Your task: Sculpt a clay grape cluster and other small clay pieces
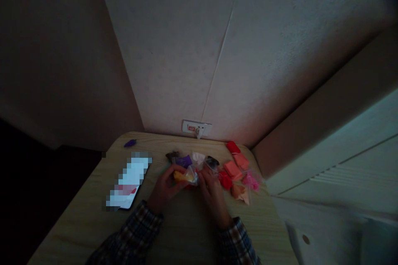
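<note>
- My left grip (164, 188) holds the yellow packet (179, 177) over the counter (186, 236).
- My right grip (212, 190) is at its clear plastic end (192, 174); whether pinching, I can't tell.
- A smartphone (132, 180) lies to my left.

The tabletop (87, 215) is pale yellowish wood with a streaky grain. Near its far-left corner lies a purple object (130, 143); toward the left edge, a phone (132, 180) glows bluish white with a reddish patch. Along the far edge's middle run a dark brown packet (172, 156), a purple packet (184, 161), a whitish packet (198, 157) and a black packet (213, 160), with a yellow packet (180, 176) nearer the front edge. Toward the far-right corner sit red packets (233, 148), coral packets (232, 169), a hot-pink packet (251, 181) and a peach-orange packet (240, 193). Both sleeves (141, 225) are dark blue plaid crossed with whitish and brown lines.
</note>
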Demonstrator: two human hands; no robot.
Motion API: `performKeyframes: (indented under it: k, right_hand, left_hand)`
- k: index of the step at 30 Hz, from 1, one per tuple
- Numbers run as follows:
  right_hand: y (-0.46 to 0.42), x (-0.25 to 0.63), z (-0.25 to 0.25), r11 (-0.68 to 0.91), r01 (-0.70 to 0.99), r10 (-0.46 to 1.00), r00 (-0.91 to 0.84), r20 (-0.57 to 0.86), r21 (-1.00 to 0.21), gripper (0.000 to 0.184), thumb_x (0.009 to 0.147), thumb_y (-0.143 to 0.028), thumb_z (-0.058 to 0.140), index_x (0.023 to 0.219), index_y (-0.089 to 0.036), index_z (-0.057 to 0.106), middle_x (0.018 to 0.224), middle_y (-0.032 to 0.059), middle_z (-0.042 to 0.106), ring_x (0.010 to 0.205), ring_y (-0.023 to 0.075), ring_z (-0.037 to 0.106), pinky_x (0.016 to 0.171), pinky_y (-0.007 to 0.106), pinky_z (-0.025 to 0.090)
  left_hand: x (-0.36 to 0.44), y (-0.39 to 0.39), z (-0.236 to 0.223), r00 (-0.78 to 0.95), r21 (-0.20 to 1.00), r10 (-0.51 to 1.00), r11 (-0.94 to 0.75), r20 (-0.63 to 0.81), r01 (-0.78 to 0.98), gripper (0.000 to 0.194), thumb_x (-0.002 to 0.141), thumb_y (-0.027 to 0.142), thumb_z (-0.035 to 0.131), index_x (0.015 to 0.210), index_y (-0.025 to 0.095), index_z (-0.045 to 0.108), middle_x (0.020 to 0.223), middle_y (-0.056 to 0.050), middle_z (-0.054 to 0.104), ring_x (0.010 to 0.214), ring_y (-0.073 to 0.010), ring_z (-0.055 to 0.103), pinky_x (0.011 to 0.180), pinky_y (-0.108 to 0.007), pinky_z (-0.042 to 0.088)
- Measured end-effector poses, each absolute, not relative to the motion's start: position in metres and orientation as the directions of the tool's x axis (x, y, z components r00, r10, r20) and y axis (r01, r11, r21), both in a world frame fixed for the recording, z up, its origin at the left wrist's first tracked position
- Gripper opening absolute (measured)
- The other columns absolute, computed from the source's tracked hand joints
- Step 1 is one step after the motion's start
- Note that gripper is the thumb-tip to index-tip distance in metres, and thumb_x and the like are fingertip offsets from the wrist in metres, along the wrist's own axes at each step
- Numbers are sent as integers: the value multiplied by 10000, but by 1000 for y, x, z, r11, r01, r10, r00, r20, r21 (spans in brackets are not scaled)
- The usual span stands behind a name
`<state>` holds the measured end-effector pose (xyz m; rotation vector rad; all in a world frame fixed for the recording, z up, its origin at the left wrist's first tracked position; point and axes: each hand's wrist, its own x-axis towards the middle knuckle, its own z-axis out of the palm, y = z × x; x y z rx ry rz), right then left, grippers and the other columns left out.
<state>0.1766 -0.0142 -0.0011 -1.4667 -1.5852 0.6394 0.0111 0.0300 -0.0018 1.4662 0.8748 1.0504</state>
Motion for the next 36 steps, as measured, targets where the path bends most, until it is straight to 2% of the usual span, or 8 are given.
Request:
performKeyframes:
  k: [4,8,11,14,18,22,28,36]
  right_hand:
    - [-12,177,-3,194,519,957,86,277,-832,250,936,-276,377,832,-236,601,816,49,613,827,216,568,732,343,427]
    - [-12,178,-8,198,491,949,119,291,-848,275,943,-302,367,1016,-239,625,999,65,661,960,221,583,832,363,444]
    - [-14,180,-11,168,440,938,203,280,-882,281,930,-354,395,1044,-237,623,1069,59,657,1017,215,575,892,365,432]
    - [-17,180,-7,146,352,939,246,242,-925,251,886,-409,469,915,-229,642,912,38,663,875,199,590,768,314,464]
    - [-17,179,4,99,156,985,127,120,-983,198,844,-390,550,790,-209,609,721,-11,569,674,147,526,603,244,408]
    - [-18,180,8,52,-2,993,102,52,-999,186,805,-390,607,781,-206,604,712,-23,539,681,136,501,611,232,383]
    - [-18,182,6,43,-159,996,82,30,-986,131,798,-357,641,793,-227,623,674,-45,553,655,110,506,610,208,382]
    - [-17,179,7,-5,-211,999,34,-13,-977,152,750,-352,683,775,-211,632,661,-42,561,623,111,507,588,218,378]
  left_hand:
    - [13,34,-1,339,991,932,-112,129,-68,233,692,285,713,867,183,597,838,-16,613,788,-192,586,723,-290,490]
    - [18,39,3,320,992,940,-94,116,-81,243,679,296,720,846,175,591,809,-8,599,767,-185,574,706,-276,476]
    - [20,40,6,337,993,935,-84,107,-83,243,683,313,709,831,170,580,796,-9,589,754,-182,567,700,-272,467]
    - [18,36,4,354,993,928,-100,116,-62,236,702,313,702,849,171,585,815,-11,585,762,-178,562,695,-262,460]
    - [11,31,-4,388,987,908,-159,160,-35,219,716,306,698,864,174,606,816,-15,603,763,-185,570,687,-265,465]
    - [7,27,-12,430,972,876,-232,217,-18,197,746,291,683,899,182,623,871,-35,634,819,-204,591,733,-285,475]
    - [7,27,-13,406,980,893,-189,194,-54,227,758,329,680,921,183,621,889,-44,636,819,-200,593,718,-281,484]
    - [8,28,-12,393,987,906,-146,160,-65,280,756,403,661,901,167,625,828,-39,616,720,-181,578,638,-275,500]
